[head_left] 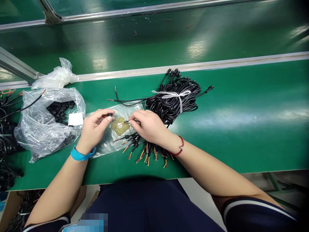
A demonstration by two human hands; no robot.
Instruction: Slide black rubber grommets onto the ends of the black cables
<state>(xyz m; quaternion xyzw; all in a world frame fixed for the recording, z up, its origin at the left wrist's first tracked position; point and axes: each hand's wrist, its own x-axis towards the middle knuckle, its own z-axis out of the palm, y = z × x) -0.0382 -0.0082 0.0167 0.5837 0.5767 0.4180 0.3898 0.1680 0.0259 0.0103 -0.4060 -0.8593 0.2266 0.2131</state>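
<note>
Between thumb and index finger, my left hand point(94, 128) pinches a small black rubber grommet point(110, 114). My right hand point(147, 125) grips a black cable point(137, 121) close to its stripped end, and the thin coloured wires point left over a yellowish sponge pad point(120, 126). That pad lies on a flat clear plastic bag point(106, 145), under and between both hands. Just behind my right hand is a bundle of coiled black cables point(172, 100) tied with a white strip. Several cable ends with bared coloured wires point(147, 154) fan out below my right wrist.
An open clear bag point(36, 125) of small black parts point(60, 109), with a white label point(75, 119), stands at left. Behind it sits a crumpled plastic bag point(58, 75). More black cables point(9, 141) lie at the far left. A metal rail point(135, 71) borders the green table point(241, 135).
</note>
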